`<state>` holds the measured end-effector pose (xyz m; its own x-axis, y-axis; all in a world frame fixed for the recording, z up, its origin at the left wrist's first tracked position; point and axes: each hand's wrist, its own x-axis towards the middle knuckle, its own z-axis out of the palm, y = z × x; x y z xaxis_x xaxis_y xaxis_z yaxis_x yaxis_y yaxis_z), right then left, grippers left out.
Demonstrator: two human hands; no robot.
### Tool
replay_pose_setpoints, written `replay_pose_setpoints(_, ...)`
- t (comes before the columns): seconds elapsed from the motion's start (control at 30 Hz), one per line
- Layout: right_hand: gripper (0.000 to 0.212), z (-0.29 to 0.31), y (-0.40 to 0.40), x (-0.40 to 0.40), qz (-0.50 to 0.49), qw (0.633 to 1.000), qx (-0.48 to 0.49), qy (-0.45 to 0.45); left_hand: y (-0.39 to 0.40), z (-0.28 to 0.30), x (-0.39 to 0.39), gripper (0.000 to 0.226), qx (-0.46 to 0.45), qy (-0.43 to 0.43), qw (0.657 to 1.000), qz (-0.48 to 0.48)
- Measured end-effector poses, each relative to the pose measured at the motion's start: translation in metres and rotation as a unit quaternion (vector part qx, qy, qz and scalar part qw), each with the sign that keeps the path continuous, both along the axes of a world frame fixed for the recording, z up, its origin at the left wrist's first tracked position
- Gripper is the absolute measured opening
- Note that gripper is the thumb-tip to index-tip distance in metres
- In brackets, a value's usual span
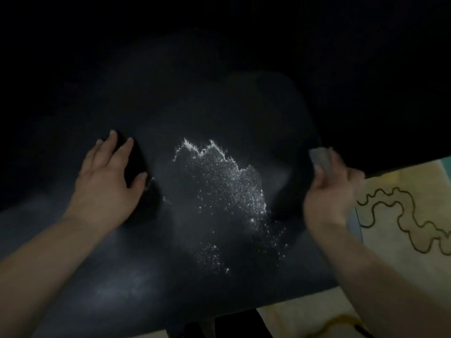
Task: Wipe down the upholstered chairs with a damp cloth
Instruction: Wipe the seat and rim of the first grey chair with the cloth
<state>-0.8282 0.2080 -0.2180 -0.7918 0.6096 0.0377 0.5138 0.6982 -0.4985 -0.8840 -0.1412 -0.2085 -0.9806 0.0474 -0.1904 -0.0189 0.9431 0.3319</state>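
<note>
1. Chair seat (219, 252) — near-black, dusted with white speckled powder (224, 189) at its middle.
2. Cloth (321, 158) — pale grey.
3. Rug (400, 230) — cream, with a dark squiggly line.

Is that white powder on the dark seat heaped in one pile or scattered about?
Scattered. The white powder lies as loose specks across the middle of the seat, with a denser bright ridge only along its far edge.
</note>
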Motion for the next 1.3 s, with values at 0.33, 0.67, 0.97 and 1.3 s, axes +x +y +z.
replay_pose_setpoints(0.33, 0.045, -0.004, -0.074, 0.005, 0.124, 0.987, -0.087, 0.045, -0.002, -0.001, 0.019, 0.067, -0.002, 0.014, 1.0, -0.015)
replay_pose_setpoints(0.67, 0.047, -0.006, -0.048, 0.059, 0.062, 0.996, -0.049, -0.032, -0.008, -0.005, 0.025, 0.067, 0.001, 0.007, 1.0, -0.02)
replay_pose_setpoints(0.97, 0.046, 0.012, 0.001, -0.086, 0.13, 0.987, 0.081, 0.038, -0.005, -0.009, 0.024, 0.068, -0.004, 0.021, 1.0, -0.013)
replay_pose_setpoints(1.3, 0.05, -0.005, 0.023, -0.066, 0.14, 0.984, 0.067, -0.09, -0.004, -0.009, 0.027, 0.069, 0.009, 0.027, 1.0, -0.004)
